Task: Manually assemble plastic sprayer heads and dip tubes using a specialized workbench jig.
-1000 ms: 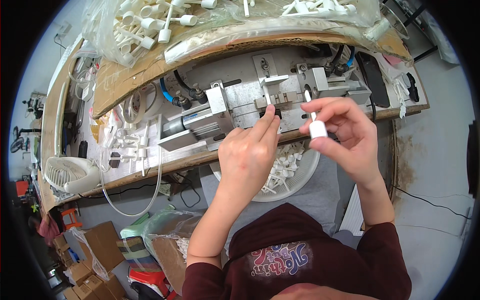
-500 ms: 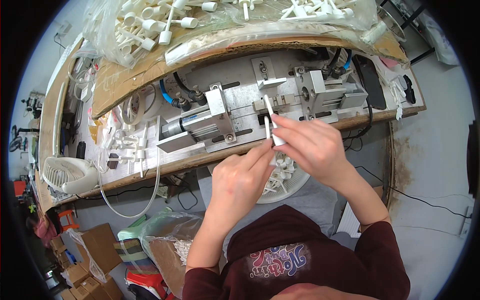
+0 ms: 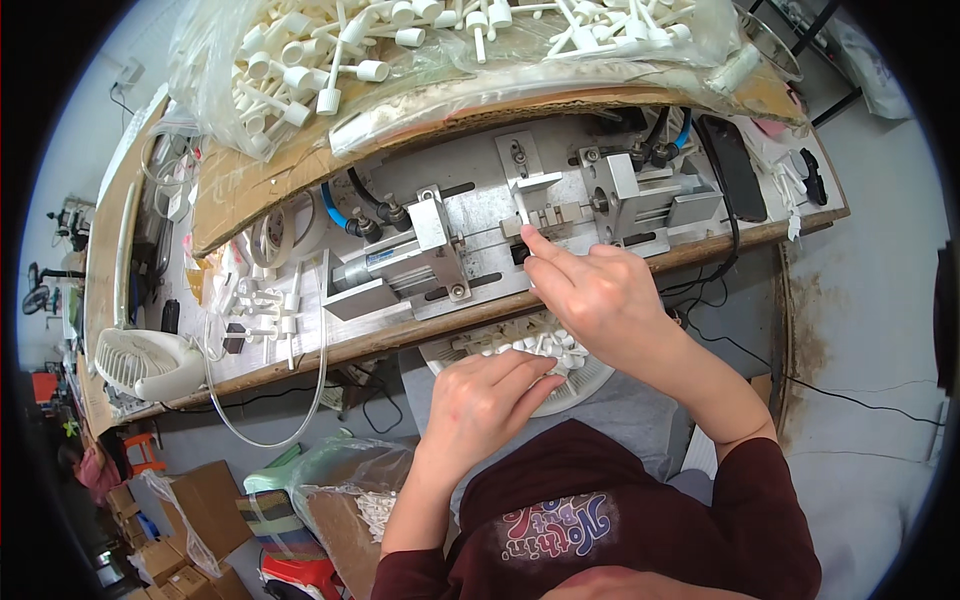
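My right hand (image 3: pixel 595 295) is over the front of the metal clamping fixture (image 3: pixel 545 218), its fingers closed at the lower end of a white plastic stick (image 3: pixel 522 208). The stick slants up beside the small notched block at the fixture's middle. My left hand (image 3: pixel 478 400) is lower, at the rim of a round white bowl (image 3: pixel 600 378) under the bench edge. Its fingers are bent, with the thumb close to them, beside white plastic parts (image 3: pixel 565 350) in the bowl. Whatever may lie between those fingertips is hidden.
Two pneumatic cylinders (image 3: pixel 385 265) (image 3: pixel 650 195) flank the fixture, with blue and black hoses. Above hangs a cardboard shelf (image 3: pixel 235 205) heaped with white capped stems (image 3: pixel 300 75). A black phone (image 3: pixel 735 165) lies at right, a white fan (image 3: pixel 145 362) at left.
My hands have parted. The right one has moved up to the fixture with a white stick; the left has dropped to the bowl. The view has shifted slightly.
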Action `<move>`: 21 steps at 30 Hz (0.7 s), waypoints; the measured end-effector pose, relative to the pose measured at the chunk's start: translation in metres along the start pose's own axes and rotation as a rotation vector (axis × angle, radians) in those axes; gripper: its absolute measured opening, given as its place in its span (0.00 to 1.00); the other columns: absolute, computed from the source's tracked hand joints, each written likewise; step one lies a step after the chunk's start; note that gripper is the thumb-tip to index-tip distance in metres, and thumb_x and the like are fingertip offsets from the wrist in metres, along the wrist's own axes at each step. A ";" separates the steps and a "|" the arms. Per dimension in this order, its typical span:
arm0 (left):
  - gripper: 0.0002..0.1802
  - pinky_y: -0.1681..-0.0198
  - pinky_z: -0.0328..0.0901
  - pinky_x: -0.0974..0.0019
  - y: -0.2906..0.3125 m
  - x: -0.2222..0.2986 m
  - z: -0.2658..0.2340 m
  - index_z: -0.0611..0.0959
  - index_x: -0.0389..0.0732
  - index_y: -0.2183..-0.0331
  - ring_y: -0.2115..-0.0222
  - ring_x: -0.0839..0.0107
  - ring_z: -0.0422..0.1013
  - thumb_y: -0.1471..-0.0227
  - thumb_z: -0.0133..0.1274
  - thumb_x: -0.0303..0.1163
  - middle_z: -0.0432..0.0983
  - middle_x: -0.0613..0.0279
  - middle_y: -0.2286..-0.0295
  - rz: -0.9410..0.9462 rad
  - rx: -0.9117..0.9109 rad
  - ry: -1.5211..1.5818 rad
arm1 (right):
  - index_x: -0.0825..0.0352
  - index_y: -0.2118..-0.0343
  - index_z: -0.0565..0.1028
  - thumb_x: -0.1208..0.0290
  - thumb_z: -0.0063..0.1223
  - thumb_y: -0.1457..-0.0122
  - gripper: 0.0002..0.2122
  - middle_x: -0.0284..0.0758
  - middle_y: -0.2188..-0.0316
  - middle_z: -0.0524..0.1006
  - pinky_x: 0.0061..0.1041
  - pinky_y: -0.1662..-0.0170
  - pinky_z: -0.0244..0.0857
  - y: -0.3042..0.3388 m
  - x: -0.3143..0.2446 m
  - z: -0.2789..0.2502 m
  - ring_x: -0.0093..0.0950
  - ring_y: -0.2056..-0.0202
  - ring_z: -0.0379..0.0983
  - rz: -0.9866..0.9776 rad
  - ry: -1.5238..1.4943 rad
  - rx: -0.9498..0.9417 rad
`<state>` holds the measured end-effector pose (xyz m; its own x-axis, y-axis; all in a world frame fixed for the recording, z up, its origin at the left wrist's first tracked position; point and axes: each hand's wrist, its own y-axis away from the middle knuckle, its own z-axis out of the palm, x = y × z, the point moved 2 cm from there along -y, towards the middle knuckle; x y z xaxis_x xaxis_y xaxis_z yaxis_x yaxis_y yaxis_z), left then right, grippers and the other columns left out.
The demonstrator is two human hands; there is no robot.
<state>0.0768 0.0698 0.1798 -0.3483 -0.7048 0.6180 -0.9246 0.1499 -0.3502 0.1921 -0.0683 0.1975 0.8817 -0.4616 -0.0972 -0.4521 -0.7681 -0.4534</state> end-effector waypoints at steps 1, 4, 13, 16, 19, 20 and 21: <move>0.09 0.75 0.69 0.67 0.001 0.002 0.000 0.87 0.42 0.69 0.78 0.67 0.77 0.54 0.68 0.33 0.82 0.64 0.74 -0.004 0.000 0.012 | 0.67 0.64 0.80 0.74 0.65 0.52 0.11 0.37 0.56 0.83 0.23 0.75 0.67 0.000 0.000 -0.001 0.27 0.81 0.71 0.002 -0.054 0.058; 0.11 0.71 0.71 0.63 0.021 0.003 0.021 0.87 0.40 0.68 0.74 0.62 0.78 0.51 0.66 0.37 0.82 0.60 0.72 -0.138 -0.203 0.090 | 0.67 0.63 0.79 0.73 0.65 0.50 0.11 0.36 0.61 0.83 0.25 0.73 0.69 0.008 0.003 -0.001 0.29 0.78 0.74 0.046 -0.197 0.226; 0.21 0.55 0.69 0.52 0.116 0.007 0.130 0.84 0.37 0.62 0.59 0.50 0.76 0.44 0.59 0.47 0.80 0.50 0.60 -0.386 -0.645 0.263 | 0.65 0.67 0.78 0.74 0.61 0.46 0.05 0.37 0.74 0.75 0.36 0.69 0.70 0.178 -0.037 0.029 0.38 0.71 0.77 0.345 -0.425 -0.291; 0.15 0.59 0.68 0.48 0.108 0.014 0.132 0.80 0.38 0.62 0.63 0.47 0.75 0.43 0.59 0.40 0.79 0.50 0.65 -0.317 -0.648 0.340 | 0.67 0.62 0.79 0.78 0.59 0.46 0.08 0.40 0.68 0.80 0.35 0.63 0.71 0.229 -0.050 0.036 0.40 0.67 0.79 0.434 -0.476 -0.559; 0.13 0.65 0.68 0.58 0.104 0.031 0.134 0.79 0.38 0.62 0.70 0.60 0.76 0.39 0.57 0.39 0.78 0.58 0.71 -0.281 -0.403 0.720 | 0.70 0.65 0.77 0.78 0.57 0.47 0.07 0.42 0.71 0.79 0.36 0.63 0.72 0.258 -0.052 0.039 0.45 0.68 0.78 0.666 -0.777 -0.591; 0.12 0.66 0.66 0.62 0.096 0.043 0.118 0.79 0.39 0.62 0.71 0.67 0.73 0.38 0.55 0.39 0.76 0.62 0.73 -0.269 -0.439 0.971 | 0.71 0.61 0.77 0.79 0.57 0.48 0.10 0.44 0.68 0.82 0.32 0.61 0.72 0.251 -0.052 0.025 0.41 0.65 0.80 0.722 -0.909 -0.628; 0.12 0.68 0.65 0.66 0.086 0.059 0.100 0.78 0.39 0.63 0.73 0.73 0.71 0.36 0.53 0.39 0.75 0.65 0.74 -0.251 -0.469 1.224 | 0.70 0.60 0.78 0.78 0.59 0.48 0.12 0.44 0.68 0.82 0.30 0.59 0.72 0.257 -0.045 0.025 0.36 0.65 0.81 0.787 -0.890 -0.811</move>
<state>-0.0083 -0.0289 0.1155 0.1534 0.2870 0.9456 -0.8629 0.5052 -0.0134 0.0398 -0.2336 0.0633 0.0244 -0.6841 -0.7290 -0.5361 -0.6244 0.5681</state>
